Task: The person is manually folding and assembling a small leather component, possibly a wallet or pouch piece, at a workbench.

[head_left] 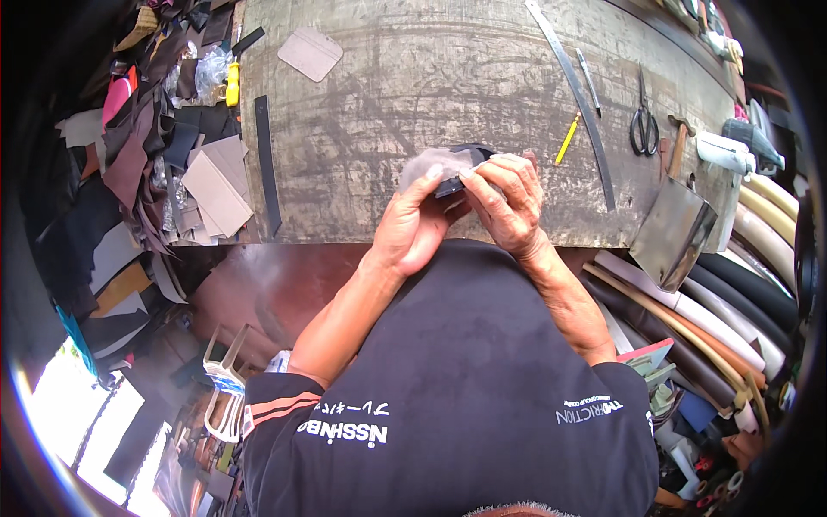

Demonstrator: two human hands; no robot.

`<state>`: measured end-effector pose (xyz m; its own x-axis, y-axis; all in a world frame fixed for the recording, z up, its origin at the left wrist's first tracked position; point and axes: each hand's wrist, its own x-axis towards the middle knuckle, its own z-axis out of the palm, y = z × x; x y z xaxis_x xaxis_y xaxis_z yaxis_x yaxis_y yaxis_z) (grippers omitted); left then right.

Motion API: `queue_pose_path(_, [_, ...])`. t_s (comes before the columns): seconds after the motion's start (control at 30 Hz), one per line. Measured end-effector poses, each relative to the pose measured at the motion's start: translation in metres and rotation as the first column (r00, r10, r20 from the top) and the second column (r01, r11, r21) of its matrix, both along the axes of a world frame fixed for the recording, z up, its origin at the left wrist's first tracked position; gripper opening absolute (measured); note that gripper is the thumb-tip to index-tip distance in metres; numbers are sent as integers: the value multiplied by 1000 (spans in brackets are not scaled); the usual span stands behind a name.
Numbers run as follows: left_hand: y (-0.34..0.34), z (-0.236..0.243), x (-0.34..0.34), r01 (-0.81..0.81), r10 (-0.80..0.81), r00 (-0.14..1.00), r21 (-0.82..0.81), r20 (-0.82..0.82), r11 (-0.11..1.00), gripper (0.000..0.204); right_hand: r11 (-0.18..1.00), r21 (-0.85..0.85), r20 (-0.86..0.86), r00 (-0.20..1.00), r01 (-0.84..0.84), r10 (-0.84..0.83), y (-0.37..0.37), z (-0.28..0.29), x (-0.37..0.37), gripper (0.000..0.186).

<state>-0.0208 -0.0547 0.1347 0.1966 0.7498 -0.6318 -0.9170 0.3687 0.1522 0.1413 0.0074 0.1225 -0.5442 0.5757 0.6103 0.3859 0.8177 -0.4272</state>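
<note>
Black tee (482,345), short sleeves (624,414), a few orange stripes (284,408) across the left one, white lettering (343,432) both left and right, forearms (340,314) bare.

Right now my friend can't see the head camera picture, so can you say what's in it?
A person's left hand and right hand hold a small grey-and-black piece over the near part of a worn table. Farther right lie a long ruler, black-handled scissors and a hammer; scraps are heaped along the left.
</note>
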Motion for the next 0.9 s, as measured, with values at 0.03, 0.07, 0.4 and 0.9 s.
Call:
queue_pose_path(0.03, [-1,-5,0,28,-27,1000,13,-15,1000,31,999,-24,20,999,32,-31,-1,1,2,38])
queue_pose_path(0.07, [-3,-11,-1,55,-54,998,24,-31,998,31,997,-49,39,997,63,-61,-3,1,5,39])
queue_pose_path(0.4, [-19,-23,-12,186,-176,975,65,-136,980,33,519,-432,729,624,738,-282,-29,-102,112,52])
queue_pose_path(0.9, [-26,-19,1,283,-264,955,150,-136,947,25,127,-973,-232,775,-194,-588,-21,5,77,24])
